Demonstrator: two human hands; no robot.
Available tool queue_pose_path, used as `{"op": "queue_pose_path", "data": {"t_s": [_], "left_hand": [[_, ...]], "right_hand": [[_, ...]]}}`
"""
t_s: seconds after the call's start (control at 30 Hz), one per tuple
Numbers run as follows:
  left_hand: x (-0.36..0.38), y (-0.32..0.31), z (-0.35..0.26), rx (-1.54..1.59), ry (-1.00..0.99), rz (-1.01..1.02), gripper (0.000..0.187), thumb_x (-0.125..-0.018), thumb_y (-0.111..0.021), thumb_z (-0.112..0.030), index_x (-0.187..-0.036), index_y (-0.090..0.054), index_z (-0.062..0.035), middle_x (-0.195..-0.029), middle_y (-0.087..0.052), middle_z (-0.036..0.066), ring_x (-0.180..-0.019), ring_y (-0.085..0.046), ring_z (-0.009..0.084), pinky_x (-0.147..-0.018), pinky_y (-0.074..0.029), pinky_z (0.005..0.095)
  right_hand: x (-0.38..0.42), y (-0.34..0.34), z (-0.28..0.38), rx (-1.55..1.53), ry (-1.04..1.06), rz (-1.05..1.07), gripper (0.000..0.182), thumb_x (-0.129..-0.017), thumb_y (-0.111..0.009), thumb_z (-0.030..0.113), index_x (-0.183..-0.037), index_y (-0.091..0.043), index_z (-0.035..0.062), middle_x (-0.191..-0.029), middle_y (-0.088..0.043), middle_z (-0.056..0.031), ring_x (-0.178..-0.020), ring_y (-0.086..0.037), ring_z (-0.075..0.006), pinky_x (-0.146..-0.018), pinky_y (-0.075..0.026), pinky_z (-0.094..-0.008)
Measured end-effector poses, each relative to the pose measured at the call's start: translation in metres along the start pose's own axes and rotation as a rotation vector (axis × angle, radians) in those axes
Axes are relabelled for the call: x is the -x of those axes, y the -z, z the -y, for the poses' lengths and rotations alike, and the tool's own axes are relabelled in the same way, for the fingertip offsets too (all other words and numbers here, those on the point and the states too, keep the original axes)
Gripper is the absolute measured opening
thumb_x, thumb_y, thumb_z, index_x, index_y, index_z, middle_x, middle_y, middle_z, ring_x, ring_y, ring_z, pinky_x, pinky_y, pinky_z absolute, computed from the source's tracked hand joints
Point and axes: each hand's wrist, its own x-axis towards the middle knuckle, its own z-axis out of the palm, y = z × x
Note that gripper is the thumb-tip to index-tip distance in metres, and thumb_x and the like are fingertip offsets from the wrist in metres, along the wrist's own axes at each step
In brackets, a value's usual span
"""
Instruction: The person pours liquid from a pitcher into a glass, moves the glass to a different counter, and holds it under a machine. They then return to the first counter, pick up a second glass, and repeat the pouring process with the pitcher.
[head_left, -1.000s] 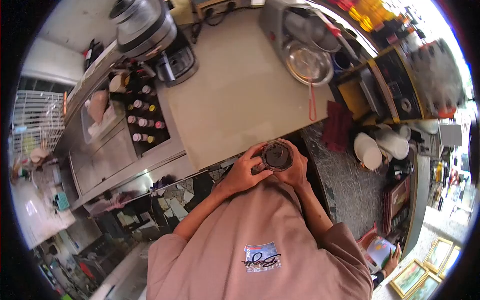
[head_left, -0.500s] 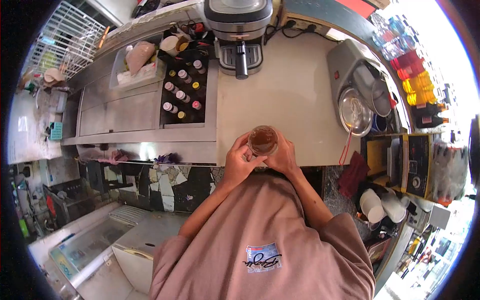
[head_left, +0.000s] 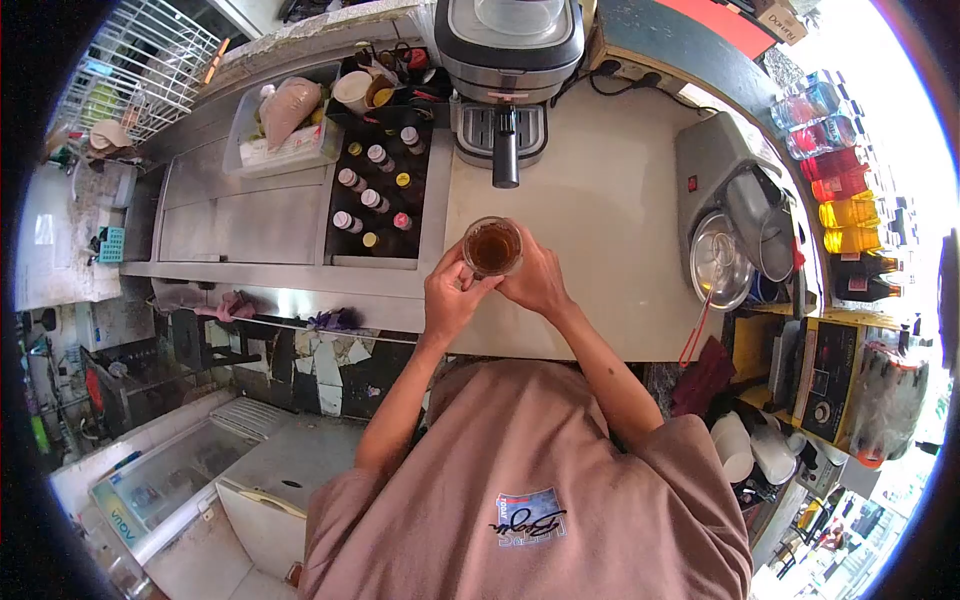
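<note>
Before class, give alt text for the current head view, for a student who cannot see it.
A bare left hand and right hand hold a glass of brown liquid over a pale counter; a coffee machine stands beyond, bottles to its left.

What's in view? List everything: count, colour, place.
Counter: one, cream, centre
Cup: one, clear, brown liquid, above counter
Coffee machine: one, black and silver, counter's back
Capped bottles: about nine; white, yellow, pink caps; left of counter
Tub: one, clear, upper left
Wire rack: one, white, far left
Boxy appliance: one, grey, counter's right
Metal vessels: at least two, silver, counter's right
Cloth: one, dark red, counter's front right
Other bottles: several; red, yellow, clear; far right
Containers: at least two, white, lower right
Shirt: one, brown, bottom centre
Left fingers: one set, bare, cup's left
Right fingers: one set, bare, cup's right
</note>
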Motion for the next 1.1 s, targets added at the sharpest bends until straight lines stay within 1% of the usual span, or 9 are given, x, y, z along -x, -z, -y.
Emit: {"op": "queue_pose_path", "data": {"t_s": [0.13,0.23,0.27,0.3,0.63,0.7,0.93,1.0,1.1], "left_hand": [[-0.021,0.004,-0.005,-0.007,-0.020,0.004,0.038,-0.075,-0.086,-0.018,-0.068,-0.055,0.0034,-0.128,-0.065,0.014,-0.069,-0.055,0.0107,-0.061,-0.047,0.0280],[-0.034,0.005,-0.007,0.003,0.083,0.036,0.045,-0.075,-0.086,-0.017,-0.063,-0.047,0.0016,-0.125,-0.066,0.014,-0.074,-0.058,0.0125,-0.062,-0.047,0.0290],[-0.037,0.004,0.004,0.007,-0.004,0.013,0.032,-0.077,-0.085,-0.016,-0.083,-0.059,0.0024,-0.116,-0.065,0.008,-0.068,-0.049,0.0083,-0.059,-0.043,0.0270],[-0.041,0.004,0.007,0.011,-0.095,-0.012,0.034,-0.078,-0.084,-0.016,-0.103,-0.070,0.0032,-0.107,-0.065,0.001,-0.061,-0.041,0.0041,-0.056,-0.039,0.0251],[-0.061,0.008,0.012,-0.011,-0.005,0.013,0.039,-0.077,-0.084,-0.015,-0.108,-0.070,0.0027,-0.100,-0.065,0.002,-0.061,-0.040,0.0044,-0.056,-0.037,0.0233],[-0.064,0.008,0.016,0.006,-0.075,-0.006,0.040,-0.077,-0.084,-0.016,-0.111,-0.070,0.0021,-0.099,-0.065,0.001,-0.061,-0.040,0.0042,-0.055,-0.037,0.0226],[-0.069,0.014,0.017,0.024,-0.055,0.051,0.040,-0.078,-0.084,-0.017,-0.110,-0.070,0.0018,-0.101,-0.065,0.000,-0.062,-0.041,0.0036,-0.057,-0.038,0.0221],[-0.072,0.017,0.018,0.026,-0.059,0.079,0.034,-0.074,-0.085,-0.016,-0.076,-0.060,0.0063,-0.120,-0.067,0.010,-0.063,-0.047,0.0073,-0.056,-0.041,0.0247],[-0.075,0.021,0.010,0.047,-0.056,0.121,0.033,-0.075,-0.085,-0.017,-0.081,-0.063,0.0068,-0.116,-0.068,0.009,-0.063,-0.047,0.0074,-0.056,-0.041,0.0245]], "right_hand": [[-0.019,-0.005,-0.008,0.000,0.000,-0.012,0.081,-0.068,-0.086,0.026,-0.135,-0.045,0.0051,-0.107,-0.071,-0.0173,-0.097,-0.069,-0.0373,-0.079,-0.057,-0.0454],[-0.033,-0.009,-0.014,-0.015,0.004,-0.028,0.081,-0.068,-0.086,0.026,-0.134,-0.045,0.0051,-0.104,-0.071,-0.0182,-0.095,-0.069,-0.0388,-0.077,-0.057,-0.0463],[-0.035,-0.010,-0.015,-0.041,0.037,-0.057,0.080,-0.067,-0.086,0.026,-0.133,-0.045,0.0052,-0.102,-0.071,-0.0184,-0.093,-0.069,-0.0394,-0.076,-0.057,-0.0469],[-0.039,-0.010,-0.015,-0.042,0.034,-0.057,0.080,-0.067,-0.086,0.026,-0.133,-0.045,0.0052,-0.102,-0.071,-0.0184,-0.093,-0.069,-0.0394,-0.076,-0.057,-0.0469],[-0.059,-0.013,-0.020,0.006,-0.005,-0.005,0.073,-0.066,-0.086,0.025,-0.126,-0.046,0.0055,-0.094,-0.070,-0.0177,-0.085,-0.069,-0.0414,-0.070,-0.057,-0.0481],[-0.061,-0.012,-0.021,0.011,-0.012,0.000,0.073,-0.067,-0.086,0.025,-0.125,-0.046,0.0052,-0.093,-0.070,-0.0178,-0.085,-0.069,-0.0413,-0.070,-0.057,-0.0481],[-0.059,-0.015,-0.015,0.037,0.003,-0.054,0.071,-0.066,-0.086,0.024,-0.122,-0.047,0.0034,-0.091,-0.070,-0.0184,-0.082,-0.069,-0.0405,-0.067,-0.057,-0.0476],[-0.056,-0.017,-0.012,0.072,-0.044,-0.050,0.070,-0.066,-0.086,0.023,-0.121,-0.047,0.0035,-0.090,-0.069,-0.0179,-0.081,-0.069,-0.0404,-0.066,-0.056,-0.0477],[-0.053,-0.021,-0.008,0.031,0.002,-0.134,0.067,-0.068,-0.086,0.022,-0.119,-0.048,0.0042,-0.094,-0.069,-0.0174,-0.087,-0.068,-0.0397,-0.069,-0.056,-0.0484]]}}
